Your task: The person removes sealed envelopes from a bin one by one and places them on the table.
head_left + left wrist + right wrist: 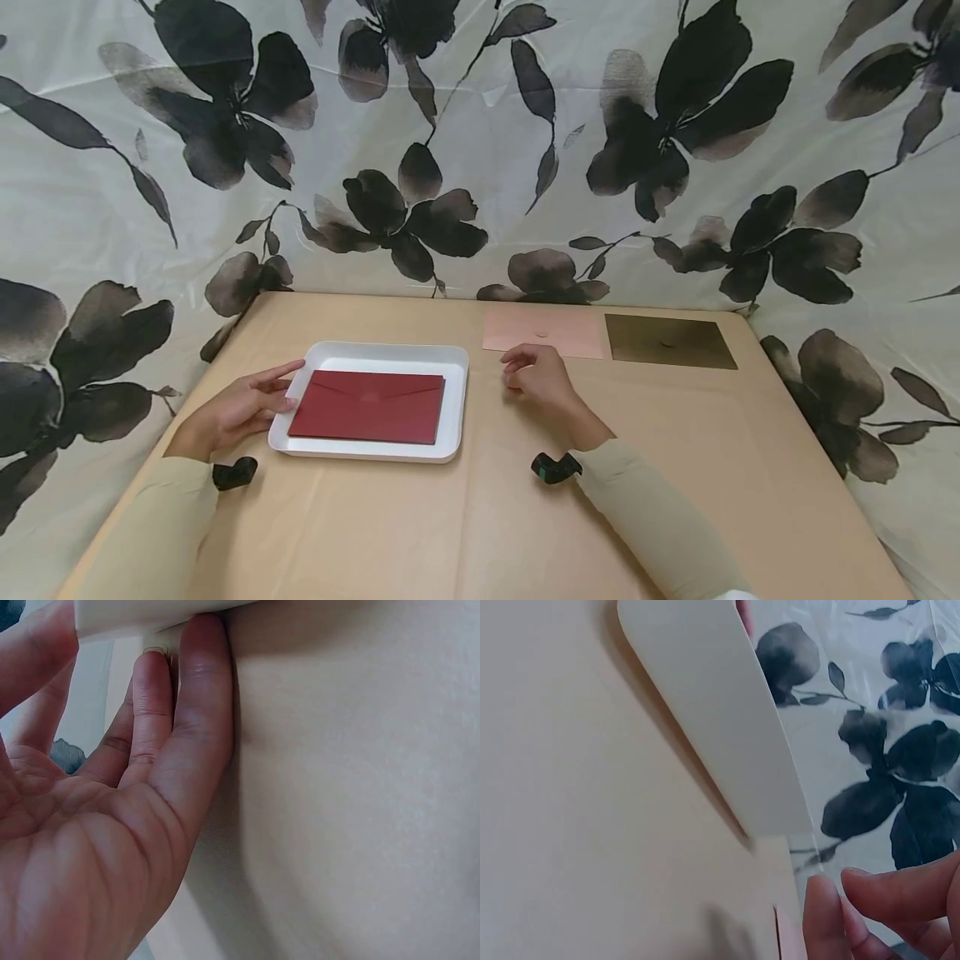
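Note:
A white tray (375, 356) stands left of the table's middle, and a dark red envelope (363, 412) lies flat in it. My left hand (243, 408) holds the tray's left side, its thumb at the rim. The left wrist view shows fingers (202, 682) of that hand reaching to the tray's underside. Over the table to the right of the tray, my right hand (542, 379) hangs with loosely curled fingers and nothing in them. It is nearest to a pink envelope (551, 327) at the far edge. The right wrist view shows its thumb and fingertips close together.
A bronze-gold envelope (671, 342) lies just right of the pink one, along the table's far edge. The light wooden table (390, 533) runs toward me. Behind and beside it hangs white cloth (540, 233) with dark flowers.

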`<state>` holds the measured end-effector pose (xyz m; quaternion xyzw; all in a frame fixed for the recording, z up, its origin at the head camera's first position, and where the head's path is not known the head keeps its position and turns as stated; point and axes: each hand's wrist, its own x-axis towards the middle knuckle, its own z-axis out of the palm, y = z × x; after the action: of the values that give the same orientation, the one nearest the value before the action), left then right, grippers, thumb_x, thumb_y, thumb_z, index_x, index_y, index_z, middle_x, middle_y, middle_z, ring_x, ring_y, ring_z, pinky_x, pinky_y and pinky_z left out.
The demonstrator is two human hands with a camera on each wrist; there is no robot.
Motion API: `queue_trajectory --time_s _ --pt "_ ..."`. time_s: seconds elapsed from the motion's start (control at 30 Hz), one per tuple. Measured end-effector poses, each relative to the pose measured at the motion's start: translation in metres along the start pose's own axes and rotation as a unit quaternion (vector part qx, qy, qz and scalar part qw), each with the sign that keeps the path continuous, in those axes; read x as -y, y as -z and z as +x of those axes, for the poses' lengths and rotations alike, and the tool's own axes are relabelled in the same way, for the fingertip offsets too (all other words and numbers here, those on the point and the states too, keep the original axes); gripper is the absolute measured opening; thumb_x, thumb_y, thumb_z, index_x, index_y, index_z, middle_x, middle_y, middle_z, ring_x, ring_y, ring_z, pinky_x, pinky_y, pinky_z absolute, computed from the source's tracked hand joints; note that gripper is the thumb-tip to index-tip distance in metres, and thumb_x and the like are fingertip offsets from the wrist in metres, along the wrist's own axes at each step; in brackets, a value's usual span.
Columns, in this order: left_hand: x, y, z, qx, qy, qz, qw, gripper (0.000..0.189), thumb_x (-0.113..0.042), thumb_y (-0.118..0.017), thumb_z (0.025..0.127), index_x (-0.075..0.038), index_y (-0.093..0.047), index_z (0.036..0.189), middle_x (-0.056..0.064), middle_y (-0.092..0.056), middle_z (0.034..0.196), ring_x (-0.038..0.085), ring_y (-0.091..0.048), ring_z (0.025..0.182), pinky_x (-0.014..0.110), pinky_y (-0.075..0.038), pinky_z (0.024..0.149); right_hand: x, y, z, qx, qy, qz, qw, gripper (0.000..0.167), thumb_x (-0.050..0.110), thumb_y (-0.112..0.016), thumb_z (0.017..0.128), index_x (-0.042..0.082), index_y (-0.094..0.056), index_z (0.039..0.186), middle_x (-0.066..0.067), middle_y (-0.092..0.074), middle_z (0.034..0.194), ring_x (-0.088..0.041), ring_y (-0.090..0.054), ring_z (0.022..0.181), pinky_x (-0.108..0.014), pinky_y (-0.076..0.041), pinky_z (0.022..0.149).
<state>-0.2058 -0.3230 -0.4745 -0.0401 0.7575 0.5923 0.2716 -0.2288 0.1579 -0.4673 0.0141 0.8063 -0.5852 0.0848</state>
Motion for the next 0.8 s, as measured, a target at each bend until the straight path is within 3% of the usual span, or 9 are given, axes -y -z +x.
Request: queue_trajectory --time_s 0.27,0.5,0.63,0.8 --pt "0.0 0.0 0.0 0.007 0.005 -0.018 0.9998 0.089 -0.012 -0.07 0.098 -0.026 -0.017 0.168 0.029 -0.014 0.17 0.007 -0.065 0.114 0.036 -0.061 0.098 0.005 -0.018 -0.008 0.02 0.005 0.035 0.9992 0.032 -0.015 -0.071 0.082 -0.006 -0.073 0.113 -0.01 -0.069 0.088 -0.017 -0.066 0.072 -0.03 -0.064 0.069" --pt "0.0 0.004 -0.003 0.009 0.0 -0.015 0.9999 0.089 -0.012 -0.069 0.099 -0.025 -0.015 0.168 0.03 -0.013 0.17 0.007 -0.066 0.113 0.036 -0.061 0.097 0.016 -0.034 -0.012 0.038 0.016 0.073 0.9965 0.031 -0.015 -0.072 0.084 -0.009 -0.071 0.115 -0.017 -0.07 0.094 -0.015 -0.068 0.072 -0.035 -0.066 0.075" --pt "0.0 0.005 -0.006 0.004 0.003 -0.003 1.0 0.089 -0.012 -0.069 0.099 -0.024 -0.014 0.168 0.031 -0.013 0.17 0.007 -0.065 0.114 0.036 -0.061 0.097 0.021 -0.041 -0.015 0.057 0.006 0.097 0.9936 0.033 -0.017 -0.07 0.083 -0.01 -0.07 0.115 -0.016 -0.069 0.095 -0.015 -0.068 0.074 -0.036 -0.066 0.077" --pt "-0.003 0.001 -0.002 0.01 0.001 -0.004 0.9999 0.089 -0.012 -0.069 0.099 -0.025 -0.015 0.168 0.03 -0.014 0.17 0.008 -0.064 0.116 0.037 -0.061 0.098 0.025 -0.043 -0.019 0.052 -0.001 0.112 0.9924 0.034 -0.02 -0.069 0.083 -0.012 -0.069 0.116 -0.014 -0.068 0.092 -0.017 -0.068 0.075 -0.041 -0.066 0.079"
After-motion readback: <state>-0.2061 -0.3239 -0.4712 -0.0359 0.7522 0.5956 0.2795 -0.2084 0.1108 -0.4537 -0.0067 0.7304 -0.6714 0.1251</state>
